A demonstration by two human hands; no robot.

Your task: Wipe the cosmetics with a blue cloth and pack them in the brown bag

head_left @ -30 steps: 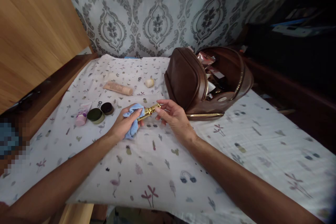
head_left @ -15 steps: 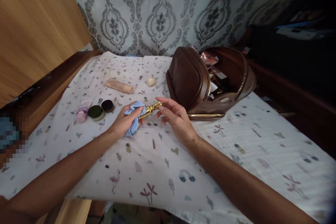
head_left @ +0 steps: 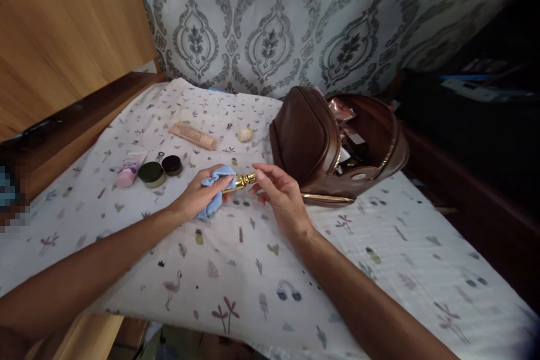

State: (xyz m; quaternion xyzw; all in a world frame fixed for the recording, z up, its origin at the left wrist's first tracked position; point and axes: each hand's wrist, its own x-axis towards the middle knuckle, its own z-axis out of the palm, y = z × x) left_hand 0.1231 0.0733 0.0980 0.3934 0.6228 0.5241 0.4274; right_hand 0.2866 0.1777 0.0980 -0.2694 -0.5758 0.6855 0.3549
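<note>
My left hand (head_left: 198, 196) is closed round a light blue cloth (head_left: 216, 188), which is wrapped about one end of a small gold tube (head_left: 241, 181). The fingertips of my right hand (head_left: 276, 194) pinch the tube's other end. Both hands hover just above a white patterned sheet (head_left: 261, 270), in front of an open brown leather bag (head_left: 320, 143) with small items inside.
On the sheet to the left lie a pink tube (head_left: 125, 173), two dark round jars (head_left: 152, 173) (head_left: 172, 165), a long peach tube (head_left: 193, 136) and a small cream item (head_left: 244, 134). A wooden panel (head_left: 54, 34) stands at left, patterned wallpaper (head_left: 270, 22) behind, dark furniture at right.
The hands keep their hold on the cloth and gold tube; the right fingers have closed back onto its end. The view has shifted a little to the left and down.
</note>
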